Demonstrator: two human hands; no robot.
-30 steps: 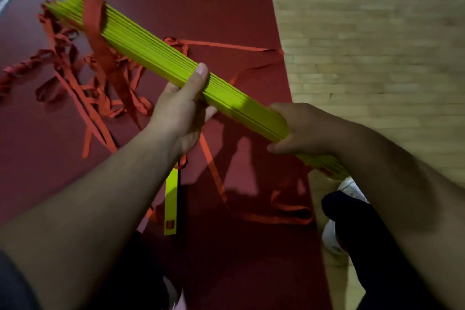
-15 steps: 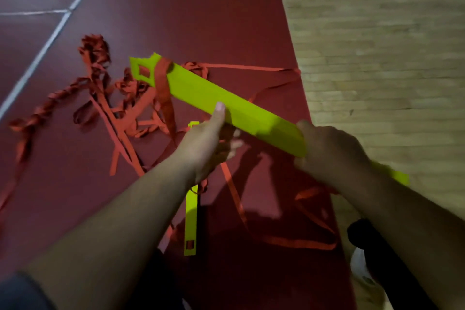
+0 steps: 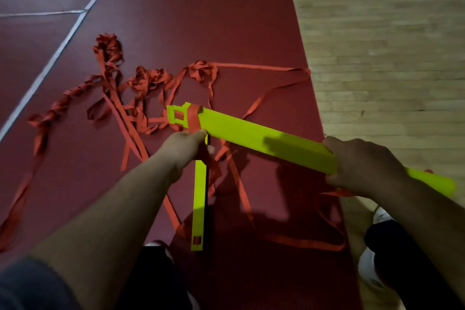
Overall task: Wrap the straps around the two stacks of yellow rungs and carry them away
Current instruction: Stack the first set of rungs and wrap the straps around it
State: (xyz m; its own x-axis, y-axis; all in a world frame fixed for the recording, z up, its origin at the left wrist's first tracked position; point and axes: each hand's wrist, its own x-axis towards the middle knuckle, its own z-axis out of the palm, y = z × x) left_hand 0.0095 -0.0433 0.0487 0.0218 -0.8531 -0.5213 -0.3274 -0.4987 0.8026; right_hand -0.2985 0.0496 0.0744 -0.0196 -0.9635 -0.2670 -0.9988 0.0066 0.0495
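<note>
Item 1: rung stack, yellow, held over red floor, tilted far-left to near-right. L hand: fingers curled, pinching orange strap looped round stack's far end. R hand: fingers wrapped round stack's near end. Item 2: second yellow rung piece, flat on red floor below L hand, amid loose strap tangle; single or stacked, can't tell

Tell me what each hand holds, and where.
Both hold the stack of yellow rungs: left hand by the strap at its far end, right hand toward its near end.
</note>
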